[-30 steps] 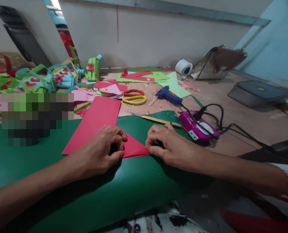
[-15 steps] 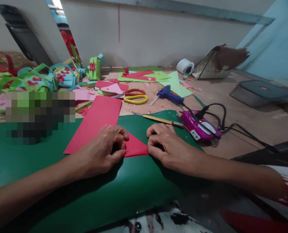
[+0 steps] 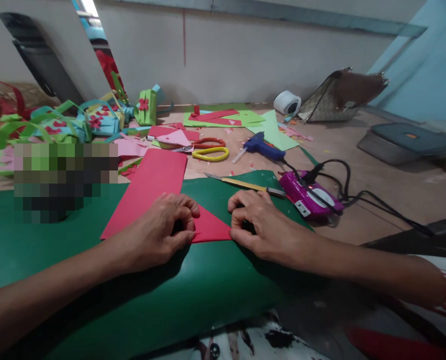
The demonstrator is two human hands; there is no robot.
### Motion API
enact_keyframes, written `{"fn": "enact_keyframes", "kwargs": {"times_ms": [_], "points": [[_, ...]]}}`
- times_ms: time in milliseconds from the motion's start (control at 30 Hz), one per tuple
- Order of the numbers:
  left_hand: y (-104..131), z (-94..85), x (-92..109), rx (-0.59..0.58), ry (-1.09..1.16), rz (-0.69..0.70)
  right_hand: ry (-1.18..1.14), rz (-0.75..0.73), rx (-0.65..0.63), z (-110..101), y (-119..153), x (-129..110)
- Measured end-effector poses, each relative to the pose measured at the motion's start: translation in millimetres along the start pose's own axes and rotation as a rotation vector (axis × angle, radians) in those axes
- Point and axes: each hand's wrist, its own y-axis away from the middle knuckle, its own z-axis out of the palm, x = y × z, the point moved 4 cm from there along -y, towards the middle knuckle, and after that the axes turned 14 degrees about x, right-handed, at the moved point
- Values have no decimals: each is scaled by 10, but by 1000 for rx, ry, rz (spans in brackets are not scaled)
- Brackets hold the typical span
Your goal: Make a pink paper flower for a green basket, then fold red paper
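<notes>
A pale wall rises behind a brown tabletop [image 3: 335,155], its near part covered by a green mat [image 3: 192,295]. On that mat lies one folded red paper [image 3: 145,192], partly hidden by the left hand [image 3: 170,222], whose thumb and curled fingers pinch its near edge. The right hand [image 3: 256,220] closes thumb and fingertips on its pointed corner.

Just beyond the right hand, one yellow cutter [image 3: 241,184] lies aslant, its handle end near one purple socket box [image 3: 311,195] trailing black cables. Farther back are one pair of scissors [image 3: 209,152] and one blue glue gun [image 3: 262,146], among paper scraps. One white roll [image 3: 286,102], one handbag [image 3: 358,97] and one lidded container [image 3: 399,145] sit outermost, right of centre. To the left, paper baskets [image 3: 98,122] overlap too much to count.
</notes>
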Motion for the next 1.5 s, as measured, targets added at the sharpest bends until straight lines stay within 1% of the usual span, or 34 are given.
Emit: {"fn": "enact_keyframes", "kwargs": {"times_ms": [367,667,900,1067,1100,1167,1233,1367,1433,1500], "points": [[-57,-63,57,-66,25,-57,-6,-26,8,23,12,36],[-58,-60,46,-102,52,-77,-4,-27,18,23,8,31],[-29,-48,54,-106,-30,-9,0,-31,32,31,11,47],[61,-37,72,-32,-96,111,9,-42,53,-9,29,-4],[74,-29,78,-26,-122,147,31,-63,64,-21,38,-20],[92,1,81,-50,-197,216,82,-135,91,-34,63,-54],[98,31,77,-77,-271,282,125,-248,132,-37,101,-82],[94,54,62,-72,-349,368,210,-490,229,-26,199,-100],[102,64,55,-97,-395,392,270,-583,240,-14,235,-99],[115,67,59,-98,-441,432,340,-683,223,0,260,-111]]}}
